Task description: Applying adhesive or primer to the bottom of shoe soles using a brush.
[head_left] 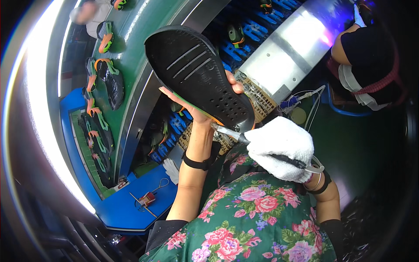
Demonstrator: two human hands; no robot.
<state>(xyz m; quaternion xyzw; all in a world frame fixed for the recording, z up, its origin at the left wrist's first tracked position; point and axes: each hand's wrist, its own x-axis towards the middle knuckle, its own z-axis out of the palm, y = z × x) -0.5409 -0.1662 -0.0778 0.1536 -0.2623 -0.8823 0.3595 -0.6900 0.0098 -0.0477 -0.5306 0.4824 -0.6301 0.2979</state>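
My bare left hand (pixel 201 112) holds up a large black shoe sole (pixel 196 72), with the thumb along one edge and fingertips round the other. Three pale grooves cross its wide end, small holes dot the narrower end, and green and orange show along its rim. My right hand (pixel 283 150), covered by a white terry glove, grips a brush (pixel 232 133). The brush's dark handle runs through the fist, and its bristle tip sits at the sole's orange lower edge; whether it touches is hard to tell.
At left a green conveyor belt (pixel 135 30) carries several soles. A blue table (pixel 161 205) bears a small red tool (pixel 147 199) and a white glove (pixel 171 171). Blue racks (pixel 257 32) and a metal machine (pixel 279 61) stand ahead. Another person (pixel 369 56) works at far right.
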